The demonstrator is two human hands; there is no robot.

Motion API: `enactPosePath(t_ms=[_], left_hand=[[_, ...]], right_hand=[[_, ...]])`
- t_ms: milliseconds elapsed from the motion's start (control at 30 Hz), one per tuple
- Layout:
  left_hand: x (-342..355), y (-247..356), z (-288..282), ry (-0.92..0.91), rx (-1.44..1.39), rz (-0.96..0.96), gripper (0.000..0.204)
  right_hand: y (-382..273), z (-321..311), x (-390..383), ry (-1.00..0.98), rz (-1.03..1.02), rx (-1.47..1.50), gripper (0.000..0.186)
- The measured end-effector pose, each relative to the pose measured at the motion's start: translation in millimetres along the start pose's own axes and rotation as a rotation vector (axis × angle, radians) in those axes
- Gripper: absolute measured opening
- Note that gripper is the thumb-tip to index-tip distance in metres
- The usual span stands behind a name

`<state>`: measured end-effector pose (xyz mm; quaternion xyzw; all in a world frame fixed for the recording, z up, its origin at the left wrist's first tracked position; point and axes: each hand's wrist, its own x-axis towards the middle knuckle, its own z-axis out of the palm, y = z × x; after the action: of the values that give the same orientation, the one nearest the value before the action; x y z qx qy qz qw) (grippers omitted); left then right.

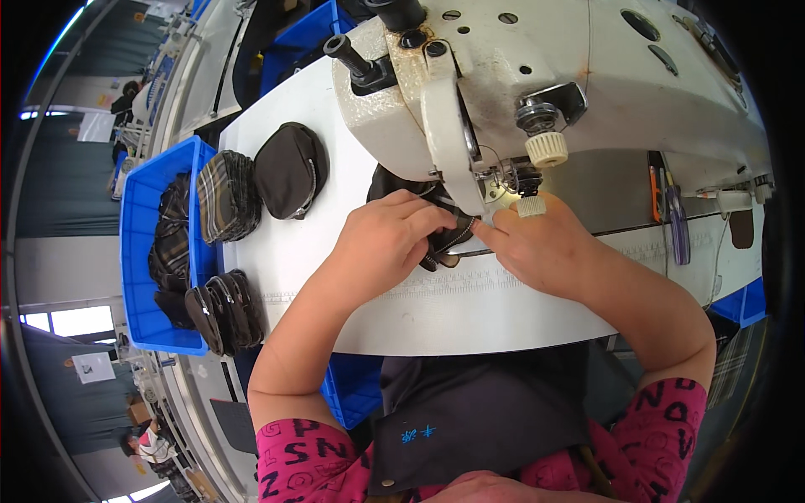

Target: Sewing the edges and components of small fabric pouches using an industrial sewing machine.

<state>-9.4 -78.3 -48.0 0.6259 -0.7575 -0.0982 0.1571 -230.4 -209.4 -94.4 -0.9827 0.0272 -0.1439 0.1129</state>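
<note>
A dark fabric pouch piece (pixel 385 183) with a metal zipper (pixel 459 235) lies under the head of a white sewing machine (pixel 549 63). My left hand (pixel 381 243) is closed on its left part, fingertips pressing the cloth close to the zipper. From the other side, my right hand (pixel 545 250) pinches the zipper's edge, its fingers bent beneath the tension knob (pixel 532 206). The machine's needle area and part of the pouch are hidden behind the machine head and my fingers.
Left on the white table (pixel 402 323) are a dark round-cornered pouch (pixel 290 171), a plaid stack (pixel 228 196) and more dark pouches (pixel 225 312). A blue bin (pixel 138 260) holds plaid pieces. Screwdrivers (pixel 677 226) lie at right. Another person (pixel 155 444) sits far left.
</note>
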Motion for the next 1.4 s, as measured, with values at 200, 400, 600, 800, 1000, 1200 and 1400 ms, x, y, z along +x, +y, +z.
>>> enactPosePath(t_ms=[200, 400, 600, 800, 1000, 1200, 1400], left_hand=[[1.9, 16.8, 21.9, -0.019, -0.049, -0.159, 0.015], [2.4, 19.4, 10.4, -0.089, -0.776, -0.623, 0.01], [3.1, 27.6, 11.5, -0.17, -0.815, -0.504, 0.028], [4.3, 36.0, 36.0, 0.25, 0.008, -0.123, 0.047], [12.7, 22.4, 41.0, 0.517, 0.287, -0.006, 0.034], [5.1, 17.8, 44.1, 0.319, 0.131, 0.117, 0.028], [0.4, 13.9, 54.1, 0.266, -0.003, 0.054, 0.029]], right_hand=[[5.2, 7.5, -0.9, 0.003, 0.023, 0.028, 0.024], [1.6, 9.7, -1.1, 0.025, -0.018, -0.073, 0.022], [3.3, 14.7, -4.2, 0.0, -0.06, 0.009, 0.029], [-0.2, 12.1, -4.6, 0.043, -0.045, -0.001, 0.037], [-3.3, 12.7, -4.8, 0.045, -0.041, -0.041, 0.03], [-14.3, 7.1, -9.3, -0.009, -0.079, -0.139, 0.014], [-26.9, -19.8, -10.6, -0.036, -0.148, 0.465, 0.01]])
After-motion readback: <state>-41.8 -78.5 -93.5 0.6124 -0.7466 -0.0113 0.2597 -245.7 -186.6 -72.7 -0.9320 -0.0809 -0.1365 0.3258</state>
